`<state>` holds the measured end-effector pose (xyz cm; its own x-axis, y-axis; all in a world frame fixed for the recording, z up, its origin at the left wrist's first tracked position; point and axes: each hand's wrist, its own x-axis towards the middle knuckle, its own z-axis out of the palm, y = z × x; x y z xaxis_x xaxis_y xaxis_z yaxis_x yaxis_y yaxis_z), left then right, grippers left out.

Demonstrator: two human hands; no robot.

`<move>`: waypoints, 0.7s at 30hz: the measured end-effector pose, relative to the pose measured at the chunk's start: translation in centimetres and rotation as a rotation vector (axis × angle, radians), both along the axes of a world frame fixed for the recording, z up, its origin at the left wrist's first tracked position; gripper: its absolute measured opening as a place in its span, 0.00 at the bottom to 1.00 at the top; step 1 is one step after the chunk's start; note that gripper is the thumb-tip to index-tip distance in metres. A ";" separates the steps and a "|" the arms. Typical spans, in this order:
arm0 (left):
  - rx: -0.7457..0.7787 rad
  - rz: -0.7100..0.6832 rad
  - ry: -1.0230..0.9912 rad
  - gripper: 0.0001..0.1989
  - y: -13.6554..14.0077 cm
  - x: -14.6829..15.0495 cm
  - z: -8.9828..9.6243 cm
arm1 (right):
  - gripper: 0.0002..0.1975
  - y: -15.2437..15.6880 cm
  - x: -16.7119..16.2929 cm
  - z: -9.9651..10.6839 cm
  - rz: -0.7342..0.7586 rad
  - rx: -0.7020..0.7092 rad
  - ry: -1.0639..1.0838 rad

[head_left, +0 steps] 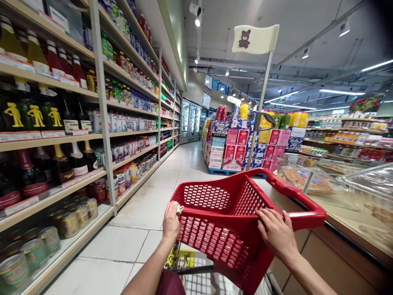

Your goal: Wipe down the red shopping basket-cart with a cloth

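Note:
A red plastic shopping basket (pixel 215 196) sits tilted on a cart frame in front of me, its inside bare. My left hand (pixel 170 222) grips the basket's near left rim and also holds a small crumpled pale thing between the fingers. My right hand (pixel 276 231) rests on the near right rim, fingers spread over the mesh wall. A white flag with a bear (pixel 254 39) stands on a pole (pixel 260 110) rising from the basket's far side.
Shelves of bottles and cans (pixel 61 123) line the left side of a tiled aisle (pixel 147 205). A glass food counter (pixel 337 184) runs along the right. A stack of boxed drinks on a pallet (pixel 242 147) stands ahead. Fridges (pixel 190 121) stand at the far end.

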<state>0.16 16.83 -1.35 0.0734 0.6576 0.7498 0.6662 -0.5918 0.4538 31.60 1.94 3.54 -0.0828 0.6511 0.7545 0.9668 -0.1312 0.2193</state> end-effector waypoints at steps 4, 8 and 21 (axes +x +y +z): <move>-0.006 -0.137 0.161 0.21 -2.0 5.0 -0.1 | 0.14 0.3 -1.9 -0.2 0.006 -0.025 0.029; -0.029 -0.196 0.246 0.16 -3.5 7.0 1.3 | 0.16 -0.1 -1.8 0.0 0.044 -0.075 -0.012; 0.050 -0.152 0.271 0.27 -1.4 2.0 -1.3 | 0.14 -0.2 -3.0 0.1 0.035 -0.026 0.064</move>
<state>2.13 15.41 -2.64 0.3700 0.5863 0.7206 0.6610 -0.7112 0.2392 28.65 1.70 3.65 -0.0578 0.6680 0.7419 0.9828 -0.0924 0.1597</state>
